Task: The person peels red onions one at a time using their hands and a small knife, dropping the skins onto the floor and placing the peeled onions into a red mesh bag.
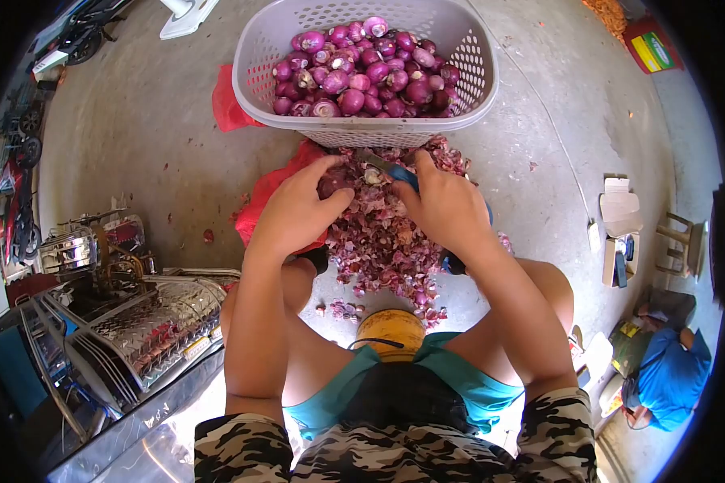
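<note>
My left hand curls its fingers and thumb around a red onion, partly hidden by the fingers. In my right hand is a knife with a blue handle; its short blade points left, close to the onion. Beneath both hands spreads a heap of onion skins on the floor. Just beyond the hands stands a grey perforated basket filled with many purple onions. A red mesh bag lies beside and under my left wrist.
A yellow bucket is between my legs. Metal machinery stands at left, with motorcycles farther back. To the right are an open cardboard box, a wooden stool and a person in blue. A red container sits far right.
</note>
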### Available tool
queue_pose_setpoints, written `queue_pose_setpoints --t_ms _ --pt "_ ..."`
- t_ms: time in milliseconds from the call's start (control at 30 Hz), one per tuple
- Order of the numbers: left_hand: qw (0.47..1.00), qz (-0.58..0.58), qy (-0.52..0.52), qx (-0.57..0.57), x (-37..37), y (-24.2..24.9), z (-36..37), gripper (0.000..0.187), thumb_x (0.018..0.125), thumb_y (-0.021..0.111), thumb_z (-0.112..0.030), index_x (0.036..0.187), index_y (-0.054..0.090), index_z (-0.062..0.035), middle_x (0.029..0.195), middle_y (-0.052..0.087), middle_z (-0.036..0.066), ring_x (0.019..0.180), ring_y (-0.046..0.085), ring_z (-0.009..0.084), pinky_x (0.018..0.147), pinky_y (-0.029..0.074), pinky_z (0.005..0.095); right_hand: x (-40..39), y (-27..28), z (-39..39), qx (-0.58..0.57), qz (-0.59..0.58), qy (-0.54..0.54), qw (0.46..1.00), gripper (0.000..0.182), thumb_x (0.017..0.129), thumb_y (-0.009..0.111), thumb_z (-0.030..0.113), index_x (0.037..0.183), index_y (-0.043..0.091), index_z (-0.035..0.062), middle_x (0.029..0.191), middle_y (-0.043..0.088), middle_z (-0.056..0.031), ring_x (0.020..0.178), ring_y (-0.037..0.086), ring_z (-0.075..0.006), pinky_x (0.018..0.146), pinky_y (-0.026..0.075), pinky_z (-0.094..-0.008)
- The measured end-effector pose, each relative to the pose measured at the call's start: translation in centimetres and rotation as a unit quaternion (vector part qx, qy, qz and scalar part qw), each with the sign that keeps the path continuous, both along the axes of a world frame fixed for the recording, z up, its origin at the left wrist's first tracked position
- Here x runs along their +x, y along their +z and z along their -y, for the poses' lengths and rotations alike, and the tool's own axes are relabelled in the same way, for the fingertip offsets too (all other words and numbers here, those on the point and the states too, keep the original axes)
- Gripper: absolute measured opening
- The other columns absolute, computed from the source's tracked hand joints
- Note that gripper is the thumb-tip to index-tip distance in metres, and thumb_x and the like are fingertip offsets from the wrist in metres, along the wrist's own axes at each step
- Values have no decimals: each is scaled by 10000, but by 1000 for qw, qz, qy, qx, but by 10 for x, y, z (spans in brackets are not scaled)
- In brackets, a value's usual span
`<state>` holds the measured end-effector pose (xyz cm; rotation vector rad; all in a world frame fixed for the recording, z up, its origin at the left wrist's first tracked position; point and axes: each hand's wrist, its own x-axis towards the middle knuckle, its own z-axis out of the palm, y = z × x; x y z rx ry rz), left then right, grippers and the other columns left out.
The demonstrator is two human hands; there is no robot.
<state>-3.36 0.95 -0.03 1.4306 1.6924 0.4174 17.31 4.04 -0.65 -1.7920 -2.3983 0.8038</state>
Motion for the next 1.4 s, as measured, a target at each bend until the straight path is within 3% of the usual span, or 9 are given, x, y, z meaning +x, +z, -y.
queue_pose_setpoints --t_ms 100,200,367,667,767,867,967,1167,1400 --pt "982 177 31 59 -2 -13 -3 562 770 680 -27 1283 452 -29 1075 600 103 988 580 179 890 463 317 1 -3 -3 46 -64 -10 997 367 879 574 328 1015 493 -3 700 639 -213 682 653 -379 603 520 -466" --pt "945 310 81 70 3 -9 -6 667 700 683 111 1288 408 -42 1142 541 87 1047 544 176 906 464 319 0 -3 -6 52 -207 -47 976 386 876 595 333 1033 523 -12 684 630 -197 639 644 -346 590 505 -435" --pt "925 347 82 133 15 -10 -6 735 641 734 86 1274 378 -28 1176 458 112 1098 498 179 941 447 321 -11 -11 -4 -61 -468 -73 879 387 842 671 279 1055 565 -26 690 611 -139 568 578 -197 561 465 -341" --pt "868 442 125 189 38 -16 -5 654 741 729 39 1301 393 4 1214 516 125 1125 524 185 953 455 319 -19 1 -3 -134 -600 -165 771 273 881 660 184 1032 569 -25 833 627 -12 742 524 -32 638 454 -224" --pt "838 488 172 174 49 -20 -5 573 828 653 18 1341 397 7 1188 546 112 1071 560 176 927 481 311 -21 -4 0 -102 -592 -167 781 326 909 618 242 1050 540 -41 808 630 -81 721 577 -112 640 463 -276" --pt "804 540 211 129 50 -18 -5 538 857 605 14 1352 395 -9 1194 547 110 1068 561 172 916 489 310 -17 -7 4 39 -436 -115 892 355 944 535 296 1055 511 -41 789 613 -183 724 623 -289 647 469 -379" --pt "790 563 221 103 48 -10 -5 517 883 555 6 1369 383 -32 1202 547 110 1067 565 184 917 492 341 -17 -4 9 76 -375 -77 921 372 960 467 332 1019 497 -34 823 585 -265 789 588 -440 666 451 -472" --pt "798 520 259 156 40 -7 -10 517 904 528 -3 1388 352 -41 1215 549 109 1079 568 204 930 485 380 -13 10 10 5 -251 -56 966 325 955 470 326 970 485 2 766 604 -253 751 586 -450 635 441 -519" --pt "799 515 243 195 34 -12 -12 505 907 537 12 1377 356 -19 1220 549 114 1107 555 208 967 466 392 -18 5 10 33 -252 -39 966 294 955 467 319 981 491 27 685 599 -234 680 590 -445 586 438 -532"
